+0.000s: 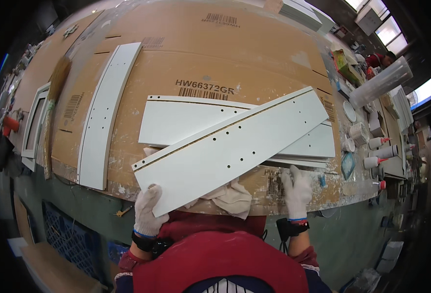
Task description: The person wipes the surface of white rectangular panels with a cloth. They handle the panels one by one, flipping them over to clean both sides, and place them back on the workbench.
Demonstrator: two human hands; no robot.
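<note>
A long white panel [254,141] with drilled holes and a groove along its far edge lies slantwise, its right end raised toward the back. My left hand [148,210], in a white knit glove, grips its near left corner, thumb on top; the fingers beneath are hidden. Under it, more white panels [186,119] are stacked crosswise. My right hand [298,193], gloved as well, is held open by the table's front edge, just nearer than the stack, holding nothing. A crumpled off-white cloth [232,199] pokes out below the slanted panel.
Printed cardboard [254,53] covers the table. Another drilled white panel [105,117] lies at left, beside a long brush [58,83] and a white frame [36,122]. Glue bottles [374,162], tape rolls [358,133] and a clear plastic roll [384,80] stand at right. A person [379,59] is at far right.
</note>
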